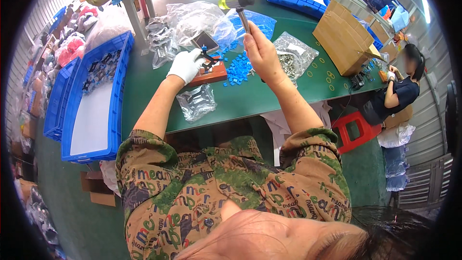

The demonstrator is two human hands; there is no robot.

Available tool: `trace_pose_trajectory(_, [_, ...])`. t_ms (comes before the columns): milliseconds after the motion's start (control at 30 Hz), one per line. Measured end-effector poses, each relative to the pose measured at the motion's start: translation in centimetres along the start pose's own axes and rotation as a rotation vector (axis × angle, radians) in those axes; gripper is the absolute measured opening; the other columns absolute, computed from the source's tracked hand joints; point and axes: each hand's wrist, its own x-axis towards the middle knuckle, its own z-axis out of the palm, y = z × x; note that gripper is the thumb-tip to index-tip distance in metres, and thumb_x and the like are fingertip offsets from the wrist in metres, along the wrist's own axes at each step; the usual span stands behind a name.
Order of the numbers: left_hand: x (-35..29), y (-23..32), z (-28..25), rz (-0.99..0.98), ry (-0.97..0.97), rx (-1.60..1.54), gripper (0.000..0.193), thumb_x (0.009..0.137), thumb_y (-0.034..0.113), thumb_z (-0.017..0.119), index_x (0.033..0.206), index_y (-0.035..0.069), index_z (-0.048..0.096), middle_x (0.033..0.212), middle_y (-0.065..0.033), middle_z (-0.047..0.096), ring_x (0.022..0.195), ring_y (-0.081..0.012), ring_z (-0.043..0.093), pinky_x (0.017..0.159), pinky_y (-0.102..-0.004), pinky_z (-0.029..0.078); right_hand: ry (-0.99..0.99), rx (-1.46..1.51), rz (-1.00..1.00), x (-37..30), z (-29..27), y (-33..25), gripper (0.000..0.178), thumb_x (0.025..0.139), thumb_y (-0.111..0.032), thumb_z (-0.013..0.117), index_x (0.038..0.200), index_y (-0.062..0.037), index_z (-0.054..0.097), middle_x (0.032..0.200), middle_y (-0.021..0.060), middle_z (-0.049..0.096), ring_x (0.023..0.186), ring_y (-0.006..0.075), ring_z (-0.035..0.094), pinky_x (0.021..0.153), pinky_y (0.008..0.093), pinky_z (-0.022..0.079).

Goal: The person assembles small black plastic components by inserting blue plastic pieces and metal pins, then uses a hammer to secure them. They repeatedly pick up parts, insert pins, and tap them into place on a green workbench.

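Note:
My left hand [185,66], in a white glove, closes on a small black forked part [210,59] with a blue bit at its tip. That part rests on a reddish-brown block [215,74] on the green table. Bare and wrapped round a handle, my right hand [262,54] holds up a mallet [237,2] with a clear yellow-green and black head. Loose small blue pieces [238,70] lie in a heap between my hands. Right of them, a clear plastic bag [294,50] lies with small metal pins [287,63] at its opening. A folded clear bag [197,103] sits nearer me.
Blue crates [120,91] stand at my left, one with dark parts inside. Plastic bags [192,17] and a dark flat tray [205,41] lie farther back. Rubber bands [330,74] and a cardboard box [344,36] are to the right. A co-worker [399,86] sits beyond a red stool [356,130].

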Motion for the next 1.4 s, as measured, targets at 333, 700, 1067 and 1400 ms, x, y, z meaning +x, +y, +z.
trace_pose_trajectory(333, [-0.1,2.3,-2.2,-0.147,-0.121,-0.086,0.042,0.096,0.032,0.062,0.129,0.005,0.061,0.114,-0.0265,0.07,0.105,-0.0425,0.067,0.092,-0.0493,0.052,-0.337,0.037,0.335,-2.7,-1.6,1.7,0.042,0.105,-0.032,0.057,0.137,-0.0033,0.058,0.107,0.0234,0.071,0.097,0.0419,0.069,0.084,0.0437,0.054])
trace_pose_trajectory(700, [-9.9,-13.0,-9.3,-0.596,-0.253,0.134,0.051,0.094,0.032,0.052,0.137,0.005,0.061,0.133,-0.023,0.065,0.126,-0.0378,0.061,0.106,-0.0424,0.047,-0.953,-0.332,0.329,-9.6,-6.2,4.9,0.037,0.097,-0.033,0.067,0.123,-0.0066,0.07,0.098,0.0205,0.073,0.093,0.0389,0.07,0.082,0.0445,0.054])
trace_pose_trajectory(1067, [-14.9,-4.7,-9.1,-0.298,0.37,0.192,0.037,0.096,0.02,0.065,0.13,0.008,0.067,0.135,-0.0179,0.066,0.126,-0.034,0.062,0.11,-0.0421,0.046,-0.68,-0.38,-0.332,-8.2,1.9,1.7,0.033,0.086,-0.029,0.079,0.112,-0.0108,0.07,0.103,0.0096,0.065,0.099,0.0326,0.064,0.085,0.0444,0.051])
trace_pose_trajectory(1400, [-24.5,7.5,-3.9,-0.512,0.316,-1.238,0.037,0.108,0.024,0.053,0.127,-0.006,0.064,0.115,-0.0155,0.071,0.104,-0.0255,0.069,0.097,-0.0409,0.054,-0.528,-0.211,-0.44,-8.0,8.5,1.2,0.014,0.088,-0.015,0.073,0.101,-0.0121,0.071,0.103,0.0046,0.066,0.101,0.0274,0.062,0.092,0.0423,0.046])
